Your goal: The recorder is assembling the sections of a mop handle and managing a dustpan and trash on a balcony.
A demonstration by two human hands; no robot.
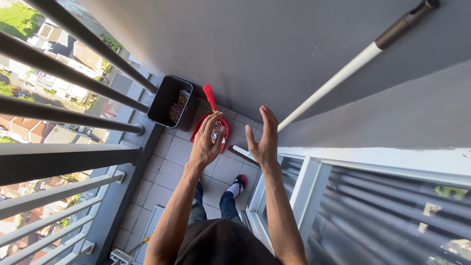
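1. Left of the frame: grey metal railing bars, smooth and round, run diagonally, with rooftops far below. Anything knocked through the gaps could, I judge, fall a long way.
2. Upper centre-left: a dark, square plastic bin stands on the pale tiled floor, with crumpled wrappers inside. It sits close to the railing, so a bump could tip it and spill litter.
3. Centre: a red plastic dustpan with an upright handle leans near the grey wall, just beside the bin and partly hidden behind the left hand. It may slide down if nudged.
4. The left hand is raised, fingers spread and loose, gripping nothing.
5. The right hand is also empty, palm facing left, fingers straight and open.
6. Right: a white pole with a dark end leans along the matte wall, its lower end hidden behind the right hand; it looks liable to topple. Below it sits a white window frame.
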